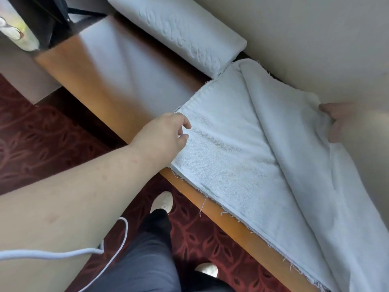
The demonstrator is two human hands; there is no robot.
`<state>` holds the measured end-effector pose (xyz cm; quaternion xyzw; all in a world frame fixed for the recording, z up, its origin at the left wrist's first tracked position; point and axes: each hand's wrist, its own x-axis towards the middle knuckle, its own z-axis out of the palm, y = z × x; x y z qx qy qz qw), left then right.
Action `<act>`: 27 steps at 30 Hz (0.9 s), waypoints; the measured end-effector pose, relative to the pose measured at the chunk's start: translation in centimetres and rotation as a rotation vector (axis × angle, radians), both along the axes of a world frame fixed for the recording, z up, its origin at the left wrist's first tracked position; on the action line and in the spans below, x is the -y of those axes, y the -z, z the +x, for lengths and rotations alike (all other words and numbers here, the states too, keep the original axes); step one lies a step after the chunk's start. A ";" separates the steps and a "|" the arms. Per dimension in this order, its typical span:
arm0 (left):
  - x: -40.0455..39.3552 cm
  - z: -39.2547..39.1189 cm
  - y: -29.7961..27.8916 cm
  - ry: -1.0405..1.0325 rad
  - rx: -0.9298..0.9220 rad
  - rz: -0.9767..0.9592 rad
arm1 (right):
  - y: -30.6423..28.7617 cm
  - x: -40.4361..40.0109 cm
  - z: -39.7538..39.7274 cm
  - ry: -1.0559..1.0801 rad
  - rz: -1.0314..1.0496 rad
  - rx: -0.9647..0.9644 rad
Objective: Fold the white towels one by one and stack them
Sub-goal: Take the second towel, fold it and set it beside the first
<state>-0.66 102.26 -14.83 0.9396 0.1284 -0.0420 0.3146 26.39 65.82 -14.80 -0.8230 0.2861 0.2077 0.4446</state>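
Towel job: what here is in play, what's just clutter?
In play: spread towel, left hand on its near end, right hand gripping its far edge, folded towel, table.
Clutter: white cord, dark case.
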 end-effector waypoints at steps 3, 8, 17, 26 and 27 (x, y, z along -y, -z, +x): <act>2.0 1.0 0.4 0.084 -0.075 -0.088 | 0.0 -0.3 -0.7 0.098 -0.020 0.027; 4.7 2.9 0.7 0.070 -0.107 -0.264 | 0.4 -1.5 -1.9 0.055 -0.132 0.129; 7.5 4.4 -0.6 -0.008 -0.136 -0.469 | -2.7 -3.5 -5.4 0.094 -0.118 0.456; 9.0 6.2 -6.8 -0.241 -0.030 -1.180 | -7.5 -14.4 -17.9 -0.342 0.117 0.712; 8.4 5.9 -7.4 -0.216 -0.001 -1.186 | -7.8 -15.6 -18.8 -0.354 0.151 0.703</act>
